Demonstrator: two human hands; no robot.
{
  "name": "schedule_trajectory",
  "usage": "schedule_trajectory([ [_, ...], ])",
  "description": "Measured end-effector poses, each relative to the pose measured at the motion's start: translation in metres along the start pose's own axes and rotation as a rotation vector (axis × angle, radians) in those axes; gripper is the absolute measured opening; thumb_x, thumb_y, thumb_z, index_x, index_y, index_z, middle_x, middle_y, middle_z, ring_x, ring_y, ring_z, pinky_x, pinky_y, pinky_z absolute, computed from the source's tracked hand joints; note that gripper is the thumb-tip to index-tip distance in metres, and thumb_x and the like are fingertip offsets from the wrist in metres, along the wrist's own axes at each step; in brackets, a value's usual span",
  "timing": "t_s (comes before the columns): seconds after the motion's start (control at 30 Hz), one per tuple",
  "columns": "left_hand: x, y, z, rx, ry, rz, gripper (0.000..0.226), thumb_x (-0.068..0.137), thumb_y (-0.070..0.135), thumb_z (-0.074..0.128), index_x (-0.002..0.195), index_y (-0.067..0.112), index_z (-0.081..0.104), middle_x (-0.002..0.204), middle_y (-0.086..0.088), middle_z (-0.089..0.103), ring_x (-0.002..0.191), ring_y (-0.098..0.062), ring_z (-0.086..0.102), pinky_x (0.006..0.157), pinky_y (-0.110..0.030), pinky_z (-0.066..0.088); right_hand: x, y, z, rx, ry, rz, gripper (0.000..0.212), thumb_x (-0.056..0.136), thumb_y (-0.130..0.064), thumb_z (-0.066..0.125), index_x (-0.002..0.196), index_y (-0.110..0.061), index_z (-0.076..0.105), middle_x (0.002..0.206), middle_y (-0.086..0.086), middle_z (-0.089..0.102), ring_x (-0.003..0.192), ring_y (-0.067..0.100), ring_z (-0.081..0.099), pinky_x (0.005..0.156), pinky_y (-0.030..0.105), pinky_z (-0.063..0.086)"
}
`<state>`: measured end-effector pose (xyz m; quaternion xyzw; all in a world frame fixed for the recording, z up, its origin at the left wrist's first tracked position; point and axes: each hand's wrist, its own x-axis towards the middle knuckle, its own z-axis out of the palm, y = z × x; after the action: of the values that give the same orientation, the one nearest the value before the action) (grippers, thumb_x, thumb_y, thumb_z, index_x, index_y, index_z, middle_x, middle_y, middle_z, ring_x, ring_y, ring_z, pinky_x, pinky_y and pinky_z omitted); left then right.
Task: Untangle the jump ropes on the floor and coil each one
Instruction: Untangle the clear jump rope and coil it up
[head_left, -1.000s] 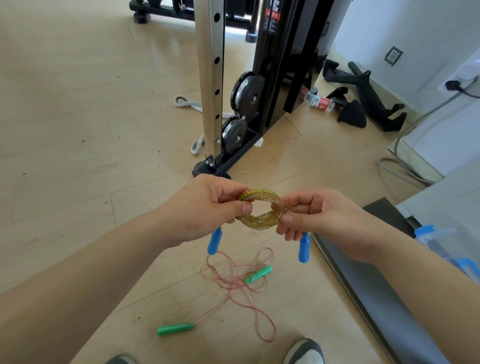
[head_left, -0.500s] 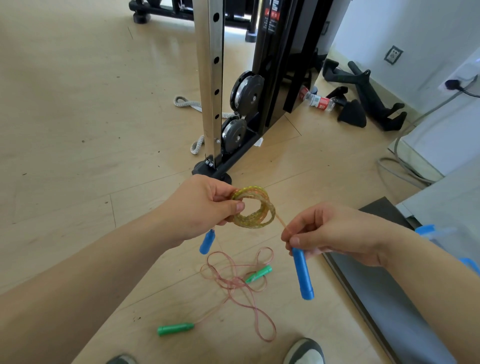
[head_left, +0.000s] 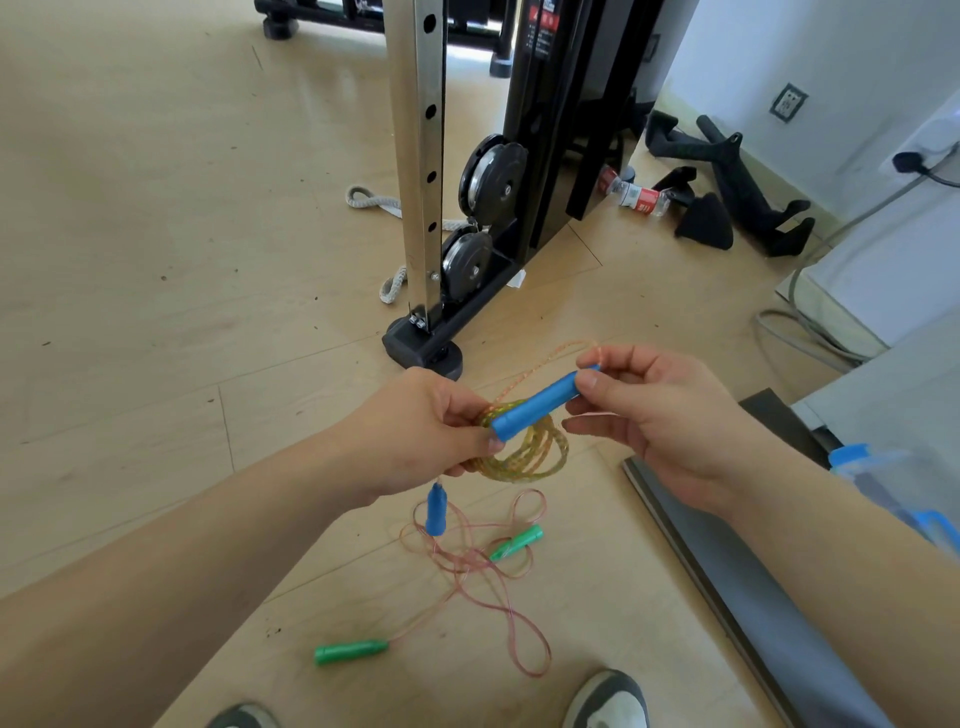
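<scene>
Blue handle (head_left: 535, 410) between right fingers (head_left: 626, 359)

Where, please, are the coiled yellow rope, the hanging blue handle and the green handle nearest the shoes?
coiled yellow rope (head_left: 521, 469): head view, lower loops.
hanging blue handle (head_left: 436, 512): head view, mid-body.
nearest green handle (head_left: 352, 651): head view, mid-body.

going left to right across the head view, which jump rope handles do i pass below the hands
near green handle → dangling blue handle, under the left hand → far green handle
</scene>
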<state>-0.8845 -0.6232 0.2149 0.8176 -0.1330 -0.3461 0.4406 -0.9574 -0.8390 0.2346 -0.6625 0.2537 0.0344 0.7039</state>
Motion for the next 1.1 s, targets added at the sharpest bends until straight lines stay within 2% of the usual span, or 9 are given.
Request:
schedule_trajectory([
  [0.3, 0.0, 0.005, 0.0, -0.12, -0.052, -0.054, 0.013, 0.091, 0.025, 0.077, 0.103, 0.022, 0.081, 0.084, 0.0, 0.081, 0.075, -0.013, 0.073, 0.081, -0.034, 0.065, -0.009, -0.013, 0.001, -0.488, 0.082, -0.219, 0.019, 0.095, 0.004, 0.064, 0.098, -0.014, 0.068, 0.089, 0.013, 0.071, 0.072, 0.018, 0.073, 0.069, 0.029, 0.063],
  [0.6, -0.003, 0.008, 0.005, -0.222, -0.038, -0.042, 0.011, 0.093, 0.019, 0.075, 0.102, 0.016, 0.081, 0.086, -0.008, 0.08, 0.072, -0.015, 0.074, 0.077, -0.033, 0.065, -0.011, -0.004, 0.015, -0.335, 0.014, -0.2, 0.014, 0.09, 0.004, 0.073, 0.094, -0.009, 0.068, 0.078, 0.015, 0.076, 0.072, 0.03, 0.077, 0.078, 0.052, 0.064],
  [0.7, -0.006, 0.01, 0.004, -0.276, -0.036, -0.018, 0.01, 0.093, 0.018, 0.074, 0.101, 0.016, 0.081, 0.084, -0.007, 0.08, 0.074, -0.016, 0.075, 0.076, -0.031, 0.065, -0.01, 0.0, 0.015, -0.499, 0.068, -0.338, 0.015, 0.085, -0.006, 0.081, 0.088, -0.016, 0.071, 0.079, 0.006, 0.074, 0.073, 0.02, 0.072, 0.072, 0.038, 0.063],
  [0.77, -0.006, 0.011, 0.005, -0.304, -0.057, -0.008, 0.011, 0.093, 0.018, 0.074, 0.102, 0.016, 0.081, 0.086, -0.007, 0.081, 0.076, -0.017, 0.075, 0.077, -0.03, 0.065, -0.01, 0.004, 0.019, -0.673, 0.075, -0.468, 0.02, 0.078, -0.011, 0.087, 0.084, -0.021, 0.071, 0.085, -0.007, 0.066, 0.077, 0.01, 0.063, 0.066, 0.02, 0.051],
  [0.83, -0.007, 0.011, 0.007, -0.304, -0.074, 0.01, 0.013, 0.094, 0.016, 0.074, 0.104, 0.019, 0.081, 0.088, -0.006, 0.081, 0.079, -0.018, 0.075, 0.079, -0.031, 0.064, -0.008, 0.008, 0.023, -0.73, 0.091, -0.468, 0.03, 0.075, -0.013, 0.089, 0.09, -0.025, 0.066, 0.094, -0.011, 0.059, 0.085, 0.007, 0.057, 0.071, 0.016, 0.044],
  [0.9, -0.007, 0.009, 0.007, -0.289, -0.076, 0.033, 0.014, 0.095, 0.016, 0.073, 0.105, 0.021, 0.081, 0.09, -0.006, 0.081, 0.082, -0.019, 0.075, 0.083, -0.034, 0.064, -0.008, 0.006, 0.022, -0.676, 0.095, -0.368, 0.044, 0.072, -0.018, 0.09, 0.102, -0.028, 0.059, 0.11, -0.011, 0.06, 0.103, 0.003, 0.058, 0.086, 0.022, 0.048],
  [0.97, -0.007, 0.008, 0.004, -0.292, -0.054, 0.046, 0.013, 0.095, 0.016, 0.073, 0.103, 0.02, 0.082, 0.09, -0.008, 0.081, 0.083, -0.021, 0.075, 0.084, -0.036, 0.064, -0.009, 0.0, 0.017, -0.47, -0.054, -0.239, 0.057, 0.069, -0.022, 0.093, 0.116, -0.026, 0.06, 0.121, -0.009, 0.067, 0.119, 0.009, 0.062, 0.101, 0.031, 0.052],
  [1.03, -0.007, 0.007, 0.0, -0.289, -0.031, 0.049, 0.013, 0.095, 0.015, 0.073, 0.102, 0.02, 0.082, 0.089, -0.007, 0.081, 0.085, -0.024, 0.076, 0.082, -0.035, 0.064, -0.01, -0.002, 0.012, -0.24, -0.211, -0.139, 0.058, 0.074, -0.021, 0.085, 0.127, -0.018, 0.061, 0.119, 0.001, 0.075, 0.115, 0.018, 0.07, 0.1, 0.04, 0.058],
  [1.1, -0.008, 0.008, -0.001, -0.276, -0.04, 0.069, 0.014, 0.095, 0.016, 0.072, 0.103, 0.023, 0.082, 0.089, -0.005, 0.081, 0.088, -0.026, 0.077, 0.082, -0.033, 0.064, -0.008, 0.003, 0.011, -0.294, -0.208, -0.168, 0.043, 0.085, -0.013, 0.08, 0.126, -0.016, 0.065, 0.114, 0.003, 0.077, 0.109, 0.021, 0.073, 0.098, 0.045, 0.059],
])
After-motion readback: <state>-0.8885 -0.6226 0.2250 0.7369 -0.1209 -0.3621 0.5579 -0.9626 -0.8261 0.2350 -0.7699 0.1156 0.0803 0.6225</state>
